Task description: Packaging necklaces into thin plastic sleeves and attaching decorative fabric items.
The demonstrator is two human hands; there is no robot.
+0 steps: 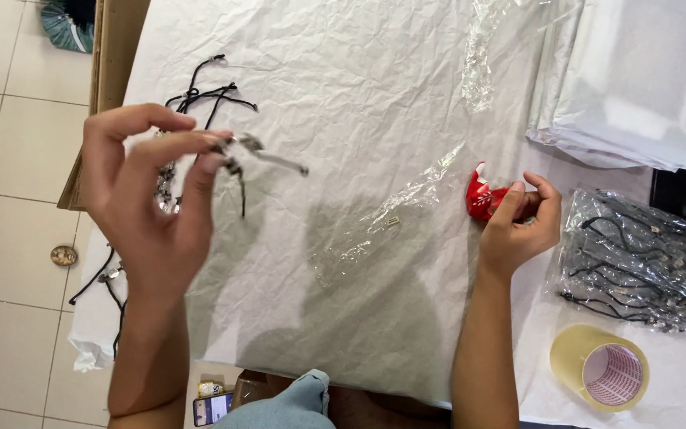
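While I watch from the head camera, the left hand (148, 202) stands raised above the table's left edge, forearm rising from the bottom of the view, palm turned towards me. Its thumb and fingertips (214, 155) are pressed together, pinching a black cord necklace (267, 159) with metal fittings, blurred, which juts rightward from the pinch. More black cords (208, 95) lie on the crumpled white paper (343, 71) just behind it. I see the right hand (522, 222) resting on the paper, fingers curled around a small red packet (482, 199). A clear bag of corded pieces (645, 262) lies just right of it, a tape roll (601, 367) nearer me.
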